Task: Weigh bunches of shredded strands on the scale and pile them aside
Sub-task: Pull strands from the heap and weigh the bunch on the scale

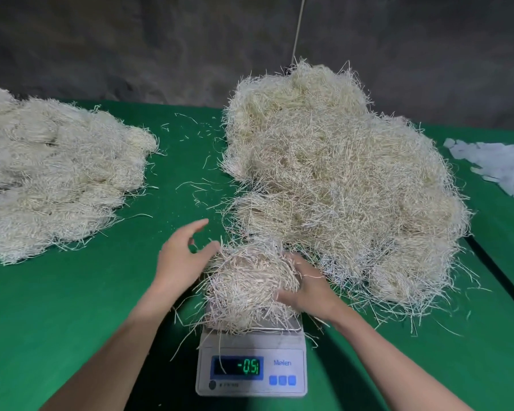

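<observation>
**A bunch on the scale, one hand in it, one beside it**

The bunch (250, 289) of pale, straw-coloured shredded strands sits on the pan of the scale (251, 363), near the middle of the bench's near edge. It is a loose, rounded tangle of thin, flat, stiff-looking strips, and stray ends hang over the pan's front and left side. It hides nearly all of the metal pan.

The right hand (303, 289) cups the bunch's right side, fingers curled into the strands with the tips partly buried. The left hand (181, 256) is spread and relaxed just left of the bunch, holding nothing. Its thumb is at the fringe, though whether it touches is hard to tell.

The scale is a boxy, light grey plastic body with three blue buttons. Its display (237, 365) glows green and seems to show a minus sign and digits, crossed by a hanging strand.

The bench (57, 307) is covered in green felt-like cloth, dotted with single strands. Behind and right of the scale rises a big, shaggy heap (339, 179) of the same strands, reaching towards the far edge. A flatter pile (51, 173) lies at the left edge, cut off by the frame. At the right edge lie white, flaky scraps (499, 167), also cut off and too blurred to name.
</observation>
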The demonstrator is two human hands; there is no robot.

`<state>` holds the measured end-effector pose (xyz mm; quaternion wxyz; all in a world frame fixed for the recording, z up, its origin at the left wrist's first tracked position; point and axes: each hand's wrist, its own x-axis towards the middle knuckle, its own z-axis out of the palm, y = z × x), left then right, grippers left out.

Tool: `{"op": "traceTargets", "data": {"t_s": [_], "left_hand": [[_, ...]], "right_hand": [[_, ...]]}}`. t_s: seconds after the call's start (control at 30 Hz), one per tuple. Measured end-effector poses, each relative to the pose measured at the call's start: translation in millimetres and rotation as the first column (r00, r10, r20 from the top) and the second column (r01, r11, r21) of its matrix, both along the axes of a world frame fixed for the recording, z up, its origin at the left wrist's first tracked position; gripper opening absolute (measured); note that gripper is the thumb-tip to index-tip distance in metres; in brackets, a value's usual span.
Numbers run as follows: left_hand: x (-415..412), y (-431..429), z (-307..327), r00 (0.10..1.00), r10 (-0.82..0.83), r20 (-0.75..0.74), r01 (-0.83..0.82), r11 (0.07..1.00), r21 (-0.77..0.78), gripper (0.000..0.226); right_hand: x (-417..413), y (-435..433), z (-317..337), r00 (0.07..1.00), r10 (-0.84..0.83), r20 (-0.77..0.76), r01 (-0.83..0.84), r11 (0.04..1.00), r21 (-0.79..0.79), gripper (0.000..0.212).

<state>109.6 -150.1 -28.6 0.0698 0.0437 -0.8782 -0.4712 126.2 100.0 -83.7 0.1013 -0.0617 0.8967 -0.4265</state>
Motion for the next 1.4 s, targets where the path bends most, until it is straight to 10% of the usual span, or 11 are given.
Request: {"op": "traceTargets", "data": {"t_s": [0.33,0.7,1.03,1.4], "left_hand": [[4.4,5.4,4.9,0.999,0.019,0.04,-0.009,0.971,-0.238,0.042],[5.4,10.5,12.5,0.982,0.133,-0.133,-0.171,0.924,-0.342,0.035],[16.9,21.6,33.4,0.899,-0.058,-0.434,-0.013,0.987,-0.16,0.022],[14.9,24.1,30.9,0.916,-0.063,-0.396,-0.001,0.987,-0.159,0.013]], "right_hand": [[-4.7,16.8,34.2,0.994,0.109,-0.004,-0.109,0.99,-0.085,0.101],[-12.2,8.3,59.6,0.922,-0.204,-0.328,0.119,0.958,-0.261,0.032],[-13.6,-0.4,64.1,0.953,-0.063,-0.296,0.03,0.993,-0.114,0.039],[-14.9,0.4,63.5,0.962,-0.045,-0.271,0.016,0.994,-0.11,0.037]]}}
